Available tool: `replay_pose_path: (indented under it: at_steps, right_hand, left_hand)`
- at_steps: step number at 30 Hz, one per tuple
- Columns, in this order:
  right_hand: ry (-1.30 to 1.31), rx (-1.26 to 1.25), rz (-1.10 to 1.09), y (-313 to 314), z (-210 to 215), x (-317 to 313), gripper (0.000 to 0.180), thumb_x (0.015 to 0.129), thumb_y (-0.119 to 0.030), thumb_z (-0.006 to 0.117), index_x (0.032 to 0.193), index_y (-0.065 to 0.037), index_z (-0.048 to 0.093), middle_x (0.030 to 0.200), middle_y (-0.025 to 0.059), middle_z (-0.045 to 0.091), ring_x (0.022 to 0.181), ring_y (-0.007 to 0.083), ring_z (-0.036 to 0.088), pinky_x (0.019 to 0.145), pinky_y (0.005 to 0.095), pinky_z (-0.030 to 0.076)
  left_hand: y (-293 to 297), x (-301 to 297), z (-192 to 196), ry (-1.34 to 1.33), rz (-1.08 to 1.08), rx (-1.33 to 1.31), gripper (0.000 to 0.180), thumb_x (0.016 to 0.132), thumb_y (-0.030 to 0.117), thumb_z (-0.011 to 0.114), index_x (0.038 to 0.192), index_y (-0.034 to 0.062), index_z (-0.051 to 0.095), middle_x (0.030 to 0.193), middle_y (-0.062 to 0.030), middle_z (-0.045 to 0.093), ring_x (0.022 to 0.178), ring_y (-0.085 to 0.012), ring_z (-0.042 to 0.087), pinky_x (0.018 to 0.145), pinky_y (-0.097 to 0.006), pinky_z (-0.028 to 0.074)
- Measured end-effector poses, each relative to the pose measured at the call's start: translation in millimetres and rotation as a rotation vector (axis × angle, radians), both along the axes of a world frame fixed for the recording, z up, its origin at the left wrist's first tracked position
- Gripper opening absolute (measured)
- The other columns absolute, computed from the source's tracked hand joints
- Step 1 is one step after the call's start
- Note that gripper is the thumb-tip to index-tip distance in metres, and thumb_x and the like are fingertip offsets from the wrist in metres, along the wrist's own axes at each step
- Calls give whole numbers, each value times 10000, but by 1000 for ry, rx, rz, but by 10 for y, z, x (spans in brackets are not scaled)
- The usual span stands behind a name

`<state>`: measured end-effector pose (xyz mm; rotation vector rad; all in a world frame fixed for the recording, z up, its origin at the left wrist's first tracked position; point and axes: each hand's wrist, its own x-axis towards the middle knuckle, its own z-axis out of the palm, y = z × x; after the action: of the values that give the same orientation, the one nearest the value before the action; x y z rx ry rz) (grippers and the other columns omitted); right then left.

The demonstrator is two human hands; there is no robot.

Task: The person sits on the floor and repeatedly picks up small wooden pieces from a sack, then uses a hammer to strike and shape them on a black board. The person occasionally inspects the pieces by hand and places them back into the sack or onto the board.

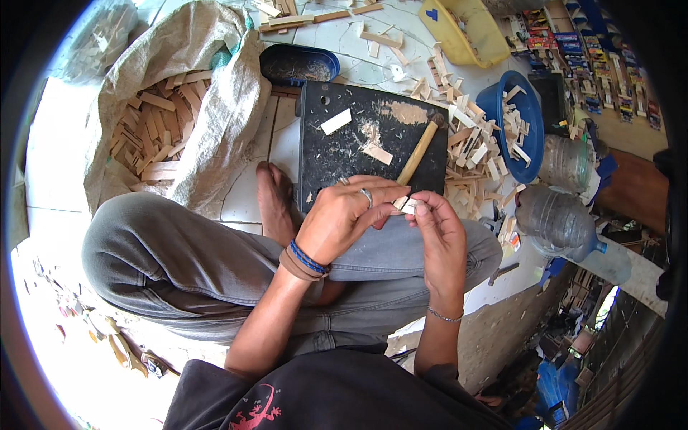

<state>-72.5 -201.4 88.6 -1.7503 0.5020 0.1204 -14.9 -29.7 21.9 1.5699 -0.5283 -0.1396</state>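
Observation:
My left hand (347, 218) and my right hand (435, 233) meet over the near edge of a black board (337, 158). Between their fingertips they pinch a small pale wooden piece (409, 206), partly hidden by the fingers. Under the hands on the board lies a hammer (418, 153), its wooden handle pointing toward me and its head at the far right corner. Left of it, a flat wooden block (378, 153) and a paler wooden block (335, 122) lie apart among shavings. A red bit (380, 223) shows just below my left hand; its kind is unclear.
A woven sack (215, 143) full of wooden sticks stands at the left. Behind the board sits a dark blue tub (315, 51). Loose wooden pieces (469, 143) pile up at the right beside a blue basin (494, 107). A yellow tub (448, 32) and a large plastic bottle (552, 215) are farther right.

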Motion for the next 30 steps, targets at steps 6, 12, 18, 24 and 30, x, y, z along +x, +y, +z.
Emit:
replay_pose_path:
  at_steps: [6, 12, 18, 24, 30]
  right_hand:
    - [10, 2, -2, -4, 10, 6, 209, 1079, -145, 596, 1213, 2, 660, 1063, 35, 681, 926, 83, 592, 875, 244, 481]
    - [37, 0, -15, -6, 0, 10, 211, 1079, -144, 596, 1214, 6, 659, 1072, 43, 685, 934, 87, 600, 879, 247, 491]
    - [30, -90, 15, 6, 54, 15, 200, 1067, -133, 614, 1196, 10, 667, 1049, 47, 698, 924, 91, 621, 878, 256, 505]
    - [58, -138, 32, 11, 100, 64, 204, 1060, -157, 635, 1162, 14, 683, 1002, 44, 723, 905, 81, 653, 825, 225, 500]
    - [73, -128, 48, -8, 127, 94, 201, 1052, -146, 645, 1159, 20, 683, 1008, 55, 728, 900, 87, 661, 827, 229, 510]
  left_hand:
    - [-7, -1, -3, -2, 7, -9, 321, 886, 68, 742, 1204, 17, 743, 1166, -161, 758, 1120, -337, 719, 965, -403, 550]
    - [1, -3, 4, 16, 0, -12, 316, 888, 71, 743, 1200, 19, 744, 1164, -161, 758, 1122, -339, 718, 964, -405, 549]
    - [-4, -4, -8, -13, 0, -4, 312, 893, 72, 737, 1200, 19, 745, 1165, -154, 759, 1144, -343, 711, 982, -413, 544]
    - [-5, -8, -7, 4, -1, 2, 306, 906, 78, 725, 1205, 16, 745, 1175, -154, 757, 1164, -345, 705, 1000, -414, 540]
    - [-1, -9, -7, 3, 2, -10, 312, 902, 69, 726, 1209, 18, 745, 1174, -158, 757, 1165, -343, 705, 999, -413, 541]
